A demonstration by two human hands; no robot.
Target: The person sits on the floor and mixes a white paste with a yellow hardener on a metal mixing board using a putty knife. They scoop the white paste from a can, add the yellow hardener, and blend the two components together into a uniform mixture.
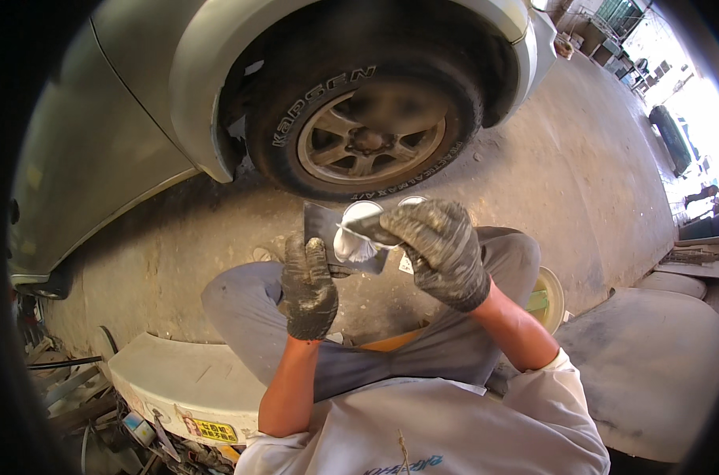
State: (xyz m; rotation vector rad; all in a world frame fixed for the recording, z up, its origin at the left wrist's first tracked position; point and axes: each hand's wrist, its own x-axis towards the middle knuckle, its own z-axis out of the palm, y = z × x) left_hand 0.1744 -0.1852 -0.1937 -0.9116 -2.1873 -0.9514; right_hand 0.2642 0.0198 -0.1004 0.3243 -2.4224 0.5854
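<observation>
Okay, so from my seat it's a two-handed paste situation. My left grip (308, 286) is closed around the near left side of a thin dark board (320, 224), held up over the lap, and my right grip (445, 252) is pinched onto a dark flat scraper (373, 228) with its edge in the white paste (353, 248). Both gloves are grubby, and I can't see every fingertip under the board.

Handling-wise, my guess is the board is light and fairly stiff, so its own weight won't be the problem. Leverage might be: press hard at the far end and it'll probably tip, so I'd hold it by that near edge with fingers underneath, well clear of the goop. The scraper looks light too, maybe a bit bendy, and I'd stick to its back end. Paste looks soft and thick, with a ragged lower fringe, likely sticky and happy to slide if the board tilts. Smeared gloves would get slippery fast, imo.

Two round white containers sit beyond, the nearer-looking one (362, 209) behind the board and another (411, 200) past my right grip, with the tyre (274, 168) beyond them.
</observation>
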